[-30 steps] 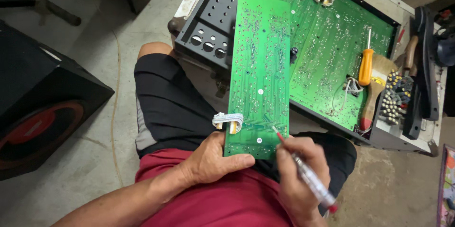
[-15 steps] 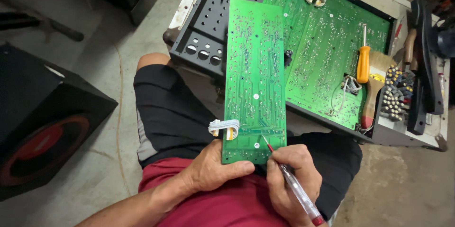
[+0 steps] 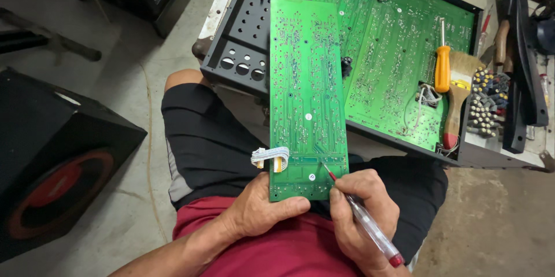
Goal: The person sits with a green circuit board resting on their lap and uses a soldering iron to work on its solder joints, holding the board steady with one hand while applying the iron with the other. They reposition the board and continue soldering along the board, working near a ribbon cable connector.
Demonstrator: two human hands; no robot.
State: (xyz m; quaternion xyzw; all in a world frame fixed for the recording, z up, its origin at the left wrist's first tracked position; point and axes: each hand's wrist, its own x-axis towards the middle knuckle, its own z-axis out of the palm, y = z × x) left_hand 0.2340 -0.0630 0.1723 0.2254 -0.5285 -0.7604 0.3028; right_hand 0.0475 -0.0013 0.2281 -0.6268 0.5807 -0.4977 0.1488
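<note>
Green circuit board [image 3: 308,98] lies lengthwise over lap, far end against open chassis [image 3: 243,51]. Left hand [image 3: 260,213] grips near edge. Right hand [image 3: 361,207] clasps red-tipped probe [image 3: 347,196], tip touching board. Advice: brace board firmly, press tip lightly on one trace.

The pen [image 3: 361,219] in the right hand [image 3: 361,210] has shifted: its red tip, which a second ago touched the long green circuit board [image 3: 307,98] near the right edge, now rests further in. The board has swung slightly more upright above the left hand [image 3: 260,213].
</note>
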